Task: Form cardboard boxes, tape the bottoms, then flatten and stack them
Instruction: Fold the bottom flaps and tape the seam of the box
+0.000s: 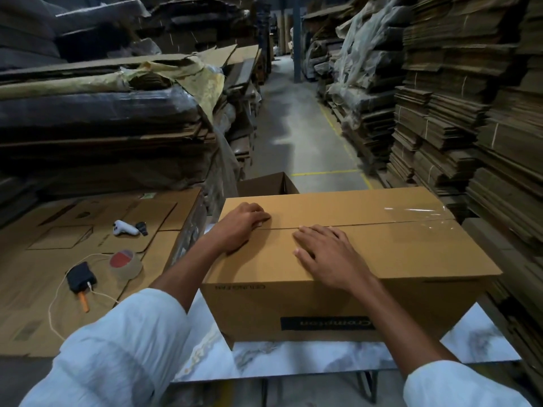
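A formed brown cardboard box [396, 254] stands upside down on a white marble-patterned table [323, 359]. Clear tape [417, 215] runs along the centre seam of its closed flaps, shiny at the right end. My left hand [244, 226] rests on the left part of the seam, its fingers slightly bent and pressing down. My right hand [326, 254] lies flat on the near flap, fingertips at the seam. A roll of brown tape [126, 264] lies on the flat cardboard to the left.
A stack of flattened boxes [97, 254] at my left carries a white controller [126, 229], a black device with a cord [80, 277] and an orange-handled tool. An open box [264, 185] stands behind. Tall piles of cardboard [470, 113] line a concrete aisle [296, 136].
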{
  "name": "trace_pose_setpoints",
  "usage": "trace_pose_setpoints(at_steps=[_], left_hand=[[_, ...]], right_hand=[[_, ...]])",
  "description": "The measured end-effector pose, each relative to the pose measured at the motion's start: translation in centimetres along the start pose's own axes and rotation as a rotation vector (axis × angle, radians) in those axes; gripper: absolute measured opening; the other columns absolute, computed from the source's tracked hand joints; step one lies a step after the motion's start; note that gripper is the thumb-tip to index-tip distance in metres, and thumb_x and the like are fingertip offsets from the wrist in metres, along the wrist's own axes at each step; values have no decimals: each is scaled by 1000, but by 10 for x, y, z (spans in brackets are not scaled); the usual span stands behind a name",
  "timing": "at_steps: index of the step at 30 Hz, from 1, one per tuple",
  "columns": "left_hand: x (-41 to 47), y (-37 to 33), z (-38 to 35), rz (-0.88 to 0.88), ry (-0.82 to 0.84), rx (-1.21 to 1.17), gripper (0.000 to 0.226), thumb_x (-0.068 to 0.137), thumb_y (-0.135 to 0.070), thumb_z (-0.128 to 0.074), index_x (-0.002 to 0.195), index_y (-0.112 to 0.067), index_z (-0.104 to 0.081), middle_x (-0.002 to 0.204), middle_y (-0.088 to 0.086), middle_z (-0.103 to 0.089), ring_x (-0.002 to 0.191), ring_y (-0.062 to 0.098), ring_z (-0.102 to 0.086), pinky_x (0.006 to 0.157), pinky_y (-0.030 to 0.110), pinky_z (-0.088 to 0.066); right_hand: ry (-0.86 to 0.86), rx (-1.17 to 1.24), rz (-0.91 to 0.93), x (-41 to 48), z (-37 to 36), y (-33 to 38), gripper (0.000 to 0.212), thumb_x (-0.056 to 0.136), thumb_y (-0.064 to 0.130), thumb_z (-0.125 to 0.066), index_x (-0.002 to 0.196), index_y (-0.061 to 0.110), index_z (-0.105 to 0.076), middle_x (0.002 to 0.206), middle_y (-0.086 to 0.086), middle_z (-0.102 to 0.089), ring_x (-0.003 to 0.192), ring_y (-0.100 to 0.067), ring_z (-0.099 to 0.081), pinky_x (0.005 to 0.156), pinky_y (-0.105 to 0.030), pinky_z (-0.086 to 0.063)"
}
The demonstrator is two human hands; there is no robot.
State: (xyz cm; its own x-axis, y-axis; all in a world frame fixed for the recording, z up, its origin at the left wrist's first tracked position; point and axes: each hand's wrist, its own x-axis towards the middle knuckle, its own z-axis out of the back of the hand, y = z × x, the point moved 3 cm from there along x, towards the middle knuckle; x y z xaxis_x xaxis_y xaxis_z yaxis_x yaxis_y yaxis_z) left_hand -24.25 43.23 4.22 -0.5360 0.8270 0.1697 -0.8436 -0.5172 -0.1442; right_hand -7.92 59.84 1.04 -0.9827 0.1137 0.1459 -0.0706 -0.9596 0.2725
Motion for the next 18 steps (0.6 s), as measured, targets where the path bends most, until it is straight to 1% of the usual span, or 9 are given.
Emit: trace_pose_setpoints(at_steps=[4, 9, 14, 16, 18], left_hand=[[3, 1, 6, -71, -28, 42, 33, 105, -16, -49, 133, -13, -65, 135, 8, -61, 123, 23, -53, 104, 33, -42], [5, 8, 8, -140, -37, 61, 27, 103, -15, -53, 123, -10, -71, 121, 8, -68, 112, 23, -60, 97, 37, -49], [10, 14, 12, -194, -41, 69, 20, 99, -12, -58, 110, -11, -75, 108, 5, -71, 99, 21, -64, 87, 39, -54], [15, 19, 12, -239, -31, 97, 16, 95, -7, -63, 105, -11, -75, 102, 3, -71, 91, 20, -65, 81, 39, -55], [19, 20, 12, -299, -16, 152, 14, 93, -6, -64, 102, -12, -73, 99, 3, -69, 87, 21, -64, 77, 39, -55]], right_hand=[[-4, -6, -6, 0, -1, 0, 55, 105, 55, -28, 155, 34, -33, 164, 12, -30, 151, -9, -21, 125, -42, -7], [0, -3, -8, -2, 0, 1, 55, 105, 56, -28, 156, 35, -33, 164, 12, -28, 151, -8, -20, 125, -41, -6], [-12, -13, -11, -3, 0, 2, 55, 105, 56, -29, 155, 35, -33, 164, 12, -29, 151, -7, -20, 123, -36, -4], [-16, -18, -16, -3, -1, 2, 54, 105, 56, -28, 155, 36, -34, 163, 13, -29, 151, -7, -20, 122, -35, -4], [-13, -19, -27, -3, -1, 2, 54, 105, 57, -28, 155, 36, -33, 163, 14, -29, 151, -6, -19, 122, -34, -2]])
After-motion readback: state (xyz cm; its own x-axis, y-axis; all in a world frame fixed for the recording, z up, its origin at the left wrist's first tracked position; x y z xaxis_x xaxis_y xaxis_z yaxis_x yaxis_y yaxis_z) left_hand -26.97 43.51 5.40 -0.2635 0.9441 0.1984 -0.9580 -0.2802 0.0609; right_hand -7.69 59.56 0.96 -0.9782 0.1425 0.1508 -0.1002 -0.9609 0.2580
